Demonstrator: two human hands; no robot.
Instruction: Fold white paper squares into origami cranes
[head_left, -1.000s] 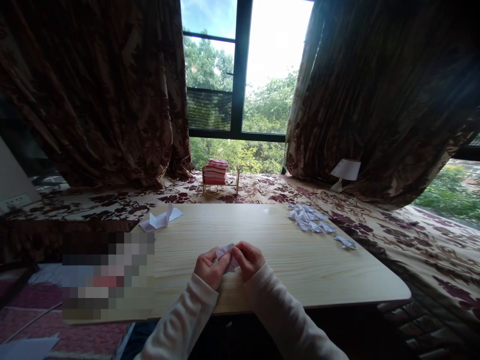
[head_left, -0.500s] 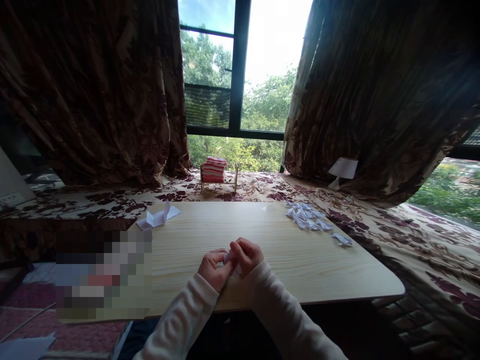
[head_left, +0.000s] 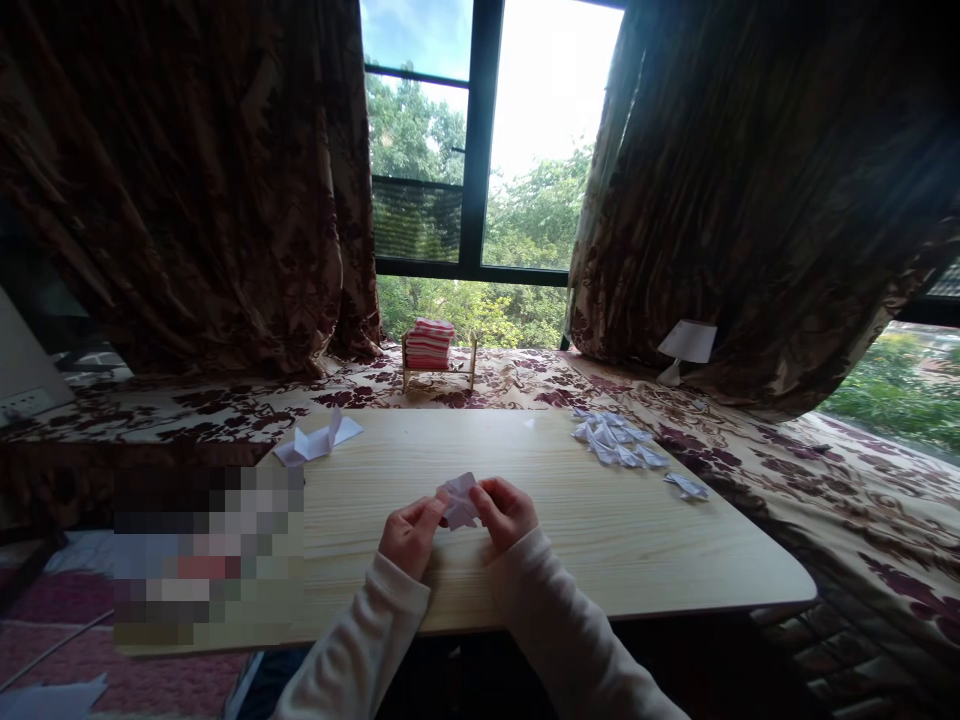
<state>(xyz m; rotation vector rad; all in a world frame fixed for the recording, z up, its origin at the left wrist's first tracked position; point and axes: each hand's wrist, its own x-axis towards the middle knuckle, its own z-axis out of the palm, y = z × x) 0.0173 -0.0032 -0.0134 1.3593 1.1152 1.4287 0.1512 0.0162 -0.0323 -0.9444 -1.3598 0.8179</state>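
1. Dark floral curtains (head_left: 187, 180) hang either side of a tall window (head_left: 480, 150); trees and sky show through the glass.
2. Flowered cloth (head_left: 862, 500) covers the ledge around and behind the table.
3. Pale wooden table (head_left: 600, 540) stands directly before the person, long edge toward them.
4. Small wooden rack with striped fabric (head_left: 431, 345) sits on the cloth beyond the table's far edge, below the window.
5. Small white lamp (head_left: 688, 345) rests on the cloth at the foot of the right curtain.
6. Heap of folded papers (head_left: 615, 440) lies at the table's far right corner; a single folded paper (head_left: 686, 487) lies just beside it, nearer the right edge.
7. Loose creased sheet (head_left: 315, 440) lies at the far left corner.
8. Left hand (head_left: 409, 535): fingers and thumb pinched on the lower left of the paper piece.
9. Right hand (head_left: 506, 512): fingers curled, gripping its right side.
10. Paper piece (head_left: 459, 500): white, creased, held between both hands near the table's front edge; whether it touches the surface cannot be told.
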